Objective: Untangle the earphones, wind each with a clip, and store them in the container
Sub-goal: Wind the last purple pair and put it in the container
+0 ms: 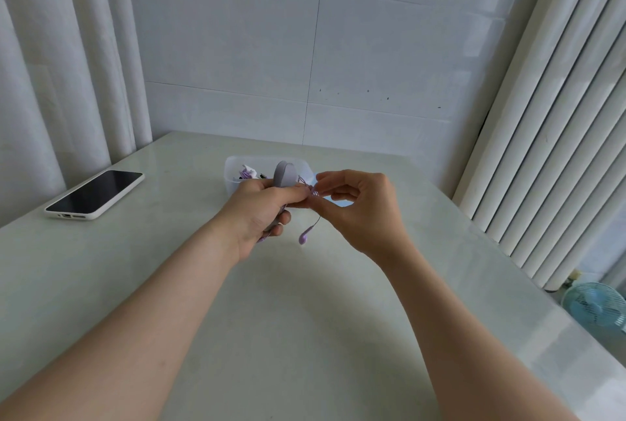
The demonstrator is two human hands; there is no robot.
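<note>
Above the table [305, 319], just near of the translucent container [232, 180], your left hand [261, 209] grips a grey clip [284, 174]. Your right hand [367, 214] pinches the purple earphone cord [314, 193] between thumb and forefinger. One earbud [303, 238] dangles below. More earphones [246, 172] lie inside the container. Far left, a phone [96, 193] rests flat.

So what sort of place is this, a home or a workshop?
Most likely a room in a home: long white curtains hang at both sides, a smartphone lies on the glossy table, and a blue fan stands on the floor.
</note>
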